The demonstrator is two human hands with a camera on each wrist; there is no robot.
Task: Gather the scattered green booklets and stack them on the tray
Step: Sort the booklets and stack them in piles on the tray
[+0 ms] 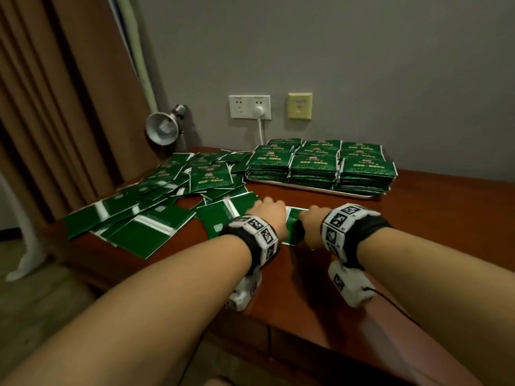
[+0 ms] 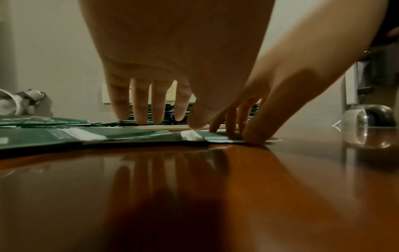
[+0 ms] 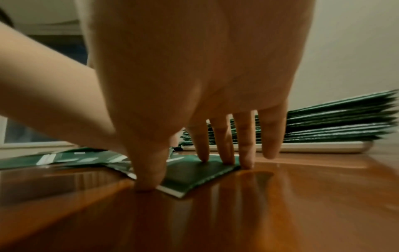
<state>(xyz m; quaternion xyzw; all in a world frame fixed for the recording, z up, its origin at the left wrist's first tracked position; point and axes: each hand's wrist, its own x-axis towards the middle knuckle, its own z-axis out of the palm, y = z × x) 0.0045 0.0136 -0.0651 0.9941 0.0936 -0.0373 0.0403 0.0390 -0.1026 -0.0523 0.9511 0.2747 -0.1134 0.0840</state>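
Several green booklets [image 1: 156, 207] lie scattered over the left of the brown table. Neat green stacks [image 1: 315, 165] fill the flat tray [image 1: 306, 188] at the back right. My left hand [image 1: 269, 211] hangs with straight fingers [image 2: 140, 109] just over the nearest scattered booklets [image 2: 64, 136], and I cannot tell whether it touches them. My right hand [image 1: 313, 218] is right beside it on one booklet [image 3: 194, 179]. Its straight fingers [image 3: 224, 153] press the booklet's far side. The thumb [image 3: 146, 177] stands at the near edge, on the table. The booklet lies flat.
A clamp lamp [image 1: 163, 129] stands at the table's back left by the brown curtain [image 1: 55, 107]. Wall sockets [image 1: 249, 106] with a white plug sit above the tray. Bare table [image 1: 418, 246] shows in front of the tray and to the right of my hands.
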